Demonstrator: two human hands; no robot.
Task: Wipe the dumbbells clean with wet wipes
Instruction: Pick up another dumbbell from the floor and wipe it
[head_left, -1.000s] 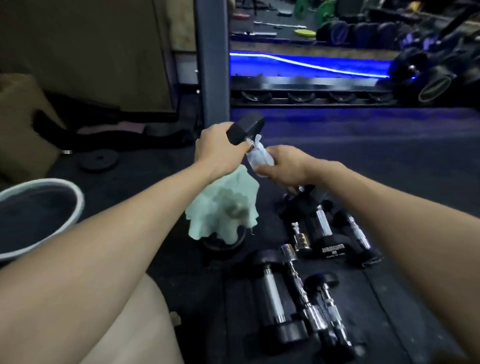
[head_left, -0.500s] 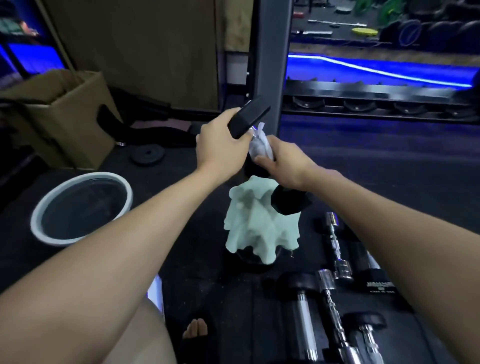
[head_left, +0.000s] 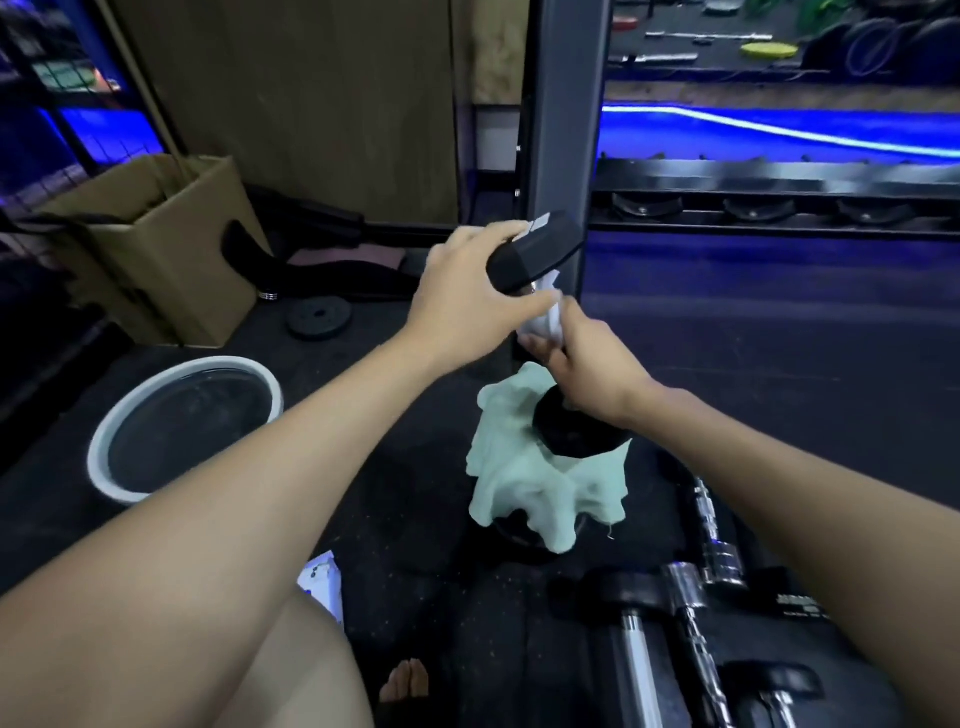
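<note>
Left of centre, the left hand (head_left: 470, 291) grips the upper head of a black hex-ended dumbbell (head_left: 535, 249), held mid-scene. Just right, the right hand (head_left: 592, 364) pinches a white wet wipe (head_left: 545, 317) around its handle. It looks heavy, rigid; the head is the steadiest hold.

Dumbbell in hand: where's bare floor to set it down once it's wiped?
Bare floor lies right of the green cloth, below the rack. A smaller patch sits between the basin and cloth. The lower right is crowded with dumbbells.
</note>
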